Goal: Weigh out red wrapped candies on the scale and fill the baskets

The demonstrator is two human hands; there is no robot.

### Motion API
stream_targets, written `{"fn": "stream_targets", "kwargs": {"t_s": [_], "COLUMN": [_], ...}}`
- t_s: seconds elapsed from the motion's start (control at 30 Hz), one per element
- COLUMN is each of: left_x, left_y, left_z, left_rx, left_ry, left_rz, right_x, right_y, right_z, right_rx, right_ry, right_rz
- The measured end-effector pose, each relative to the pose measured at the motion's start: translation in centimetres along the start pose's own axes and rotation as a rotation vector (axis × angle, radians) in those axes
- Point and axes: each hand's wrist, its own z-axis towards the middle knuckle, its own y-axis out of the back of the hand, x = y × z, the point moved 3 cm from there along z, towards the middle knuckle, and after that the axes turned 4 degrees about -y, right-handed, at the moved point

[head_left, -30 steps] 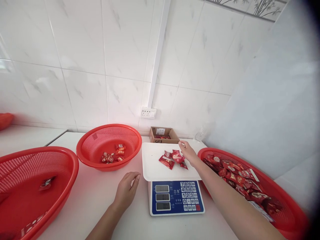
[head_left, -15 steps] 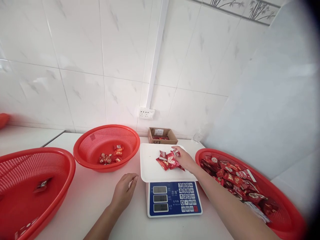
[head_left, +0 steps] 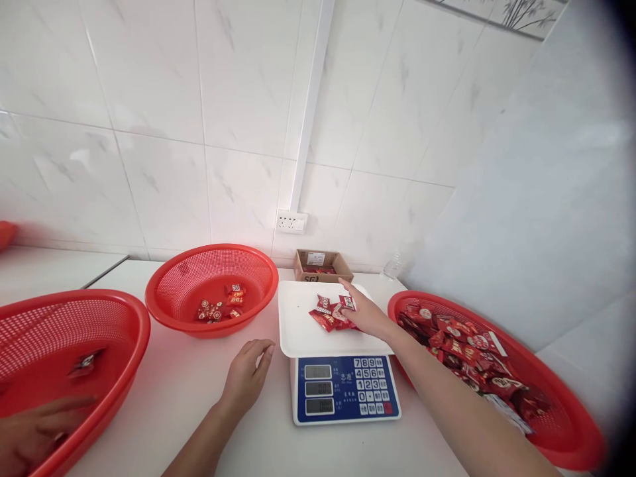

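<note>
Forward, right hand [head_left: 365, 315] stretched over candies [head_left: 324, 319]; left hand [head_left: 248, 372] loosely curled.

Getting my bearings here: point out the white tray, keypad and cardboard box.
White tray [head_left: 298, 331]: head view, bare left part.
Keypad [head_left: 367, 384]: head view, the 2 key.
Cardboard box [head_left: 326, 278]: head view, front wall.

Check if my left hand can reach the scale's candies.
Probably yes: your left hand is near the scale, and nothing blocks the tray from that side, though your right hand partly covers the candies.
</note>
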Motion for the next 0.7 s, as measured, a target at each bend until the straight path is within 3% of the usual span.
{"fn": "stream_targets", "kwargs": {"t_s": [0.2, 0.33, 0.43, 0.7], "left_x": [0.0, -0.1, -0.1, 0.0], "left_y": [0.0, 0.0, 0.0, -0.1], "left_z": [0.0, 0.0, -0.1, 0.0], "left_rx": [0.003, 0.011, 0.018, 0.008], "left_ry": [0.007, 0.011, 0.022, 0.026], "left_rz": [0.008, 0.007, 0.001, -0.002], "right_x": [-1.1, -1.3, -1.5, -2.2], "right_y": [-2.0, -2.7, -2.2, -1.0], "right_z": [-1.1, -2.7, -3.5, -4.1], "right_rx": [0.113, 0.168, 0.215, -0.029], "right_ry": [-0.067, 0.041, 0.037, 0.036], "right_rz": [-0.217, -0.307, -0.294, -0.15]}}
